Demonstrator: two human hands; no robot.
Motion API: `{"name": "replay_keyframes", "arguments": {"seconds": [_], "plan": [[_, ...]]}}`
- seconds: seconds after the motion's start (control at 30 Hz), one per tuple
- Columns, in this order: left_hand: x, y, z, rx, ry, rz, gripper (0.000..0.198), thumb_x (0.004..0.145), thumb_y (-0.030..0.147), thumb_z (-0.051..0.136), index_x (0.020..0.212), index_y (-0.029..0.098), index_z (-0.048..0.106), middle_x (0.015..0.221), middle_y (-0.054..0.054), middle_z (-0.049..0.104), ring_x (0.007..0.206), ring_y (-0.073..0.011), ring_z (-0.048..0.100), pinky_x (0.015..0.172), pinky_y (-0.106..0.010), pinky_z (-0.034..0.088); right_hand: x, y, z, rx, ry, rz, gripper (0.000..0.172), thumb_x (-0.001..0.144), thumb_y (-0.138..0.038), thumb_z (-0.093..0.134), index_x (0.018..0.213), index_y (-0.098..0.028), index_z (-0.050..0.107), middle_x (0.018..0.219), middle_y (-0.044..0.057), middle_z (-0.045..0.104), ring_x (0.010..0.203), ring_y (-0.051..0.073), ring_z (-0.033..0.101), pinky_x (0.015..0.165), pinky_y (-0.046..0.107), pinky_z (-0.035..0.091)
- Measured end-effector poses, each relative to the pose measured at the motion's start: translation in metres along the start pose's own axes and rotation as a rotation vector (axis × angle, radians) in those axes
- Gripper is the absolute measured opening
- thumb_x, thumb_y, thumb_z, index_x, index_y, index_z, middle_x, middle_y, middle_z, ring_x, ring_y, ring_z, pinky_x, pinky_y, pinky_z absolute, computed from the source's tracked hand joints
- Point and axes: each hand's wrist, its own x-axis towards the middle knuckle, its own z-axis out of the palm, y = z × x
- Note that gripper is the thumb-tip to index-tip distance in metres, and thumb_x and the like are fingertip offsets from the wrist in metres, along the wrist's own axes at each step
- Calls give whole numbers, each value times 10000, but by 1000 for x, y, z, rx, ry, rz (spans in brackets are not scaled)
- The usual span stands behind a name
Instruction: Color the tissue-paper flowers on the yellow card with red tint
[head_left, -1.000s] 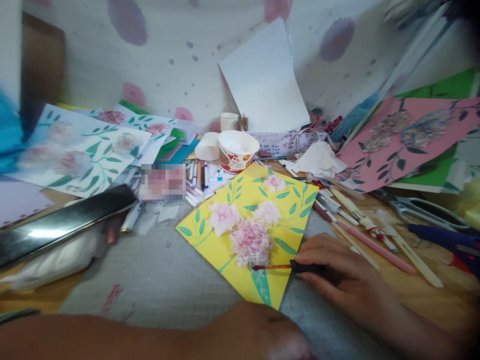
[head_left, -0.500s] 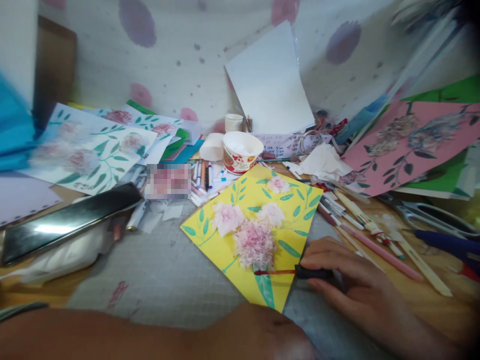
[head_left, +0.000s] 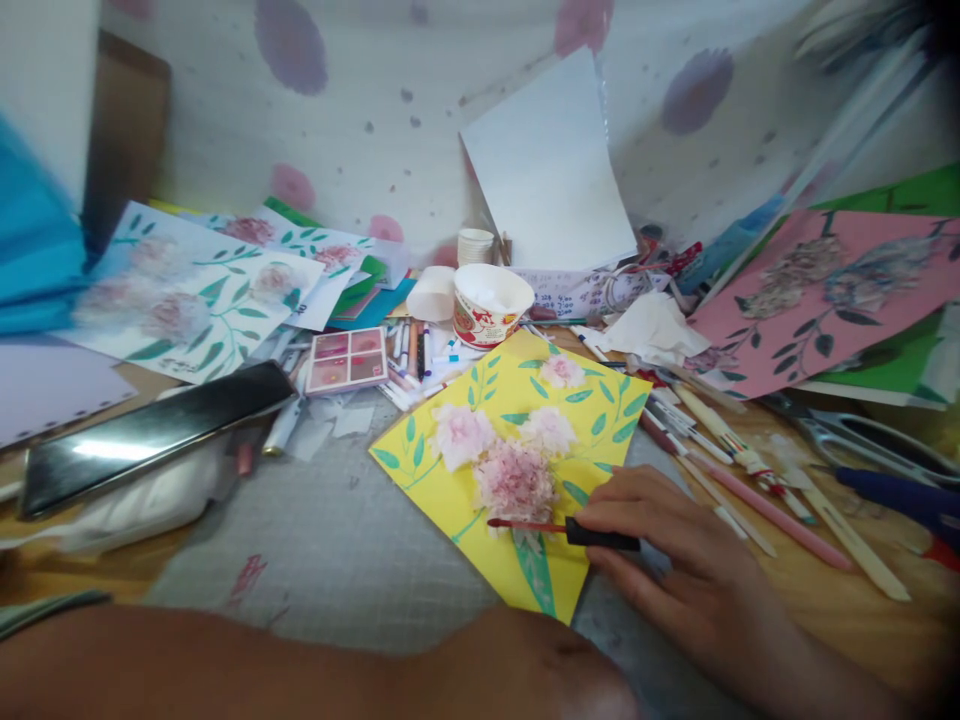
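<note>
A yellow card (head_left: pixel 442 480) painted with green leaves lies on the grey mat, with pink tissue flowers glued on it. My right hand (head_left: pixel 675 560) is closed round the black handle of a thin red-tipped brush (head_left: pixel 555 528). The brush points left, and its tip reaches the lower edge of the biggest flower (head_left: pixel 516 480). My left hand is out of sight. A bare limb (head_left: pixel 375 670) stretches along the bottom edge, and no fingers show on it.
A paper cup (head_left: pixel 491 305) and a small pink palette (head_left: pixel 347 360) sit behind the card among markers. Pens and sticks (head_left: pixel 720 450), scissors (head_left: pixel 862 435) and a pink flower card (head_left: pixel 825 290) lie to the right. White flower cards (head_left: pixel 202 300) and a glossy black slab (head_left: pixel 150 435) lie to the left.
My right hand has slid the brush leftward across the yellow card, so its tip now sits under the big flower. The view has drifted slightly.
</note>
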Motion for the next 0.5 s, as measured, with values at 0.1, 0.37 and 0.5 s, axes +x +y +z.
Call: {"name": "replay_keyframes", "arguments": {"seconds": [0.1, 0.37, 0.5], "plan": [[-1, 3, 0, -23, -4, -11, 344, 960, 313, 430, 911, 58, 656, 777, -87, 686, 721, -164, 660, 651, -160, 475, 0, -2, -1, -35, 1, -6, 228, 777, -148, 619, 965, -274, 646, 877, 45, 668, 853, 209, 634, 726, 356, 540], [6, 9, -10, -42, -34, -22, 270, 897, 274, 558, 899, 26, 665, 802, -105, 690, 734, -173, 662, 660, -160, 480, -7, 10, -17, 62, 17, 58, 234, 750, -129, 645, 940, -267, 650, 873, 34, 684, 871, 200, 642, 735, 323, 550], [4, 12, -15, -68, -43, -23, 309, 896, 286, 547, 977, 6, 650, 887, -142, 684, 821, -211, 660, 723, -201, 490, -16, 23, -26, 119, 3, 188, 185, 759, -166, 646, 918, -261, 658, 856, 30, 688, 831, 195, 652, 700, 314, 552]]}}
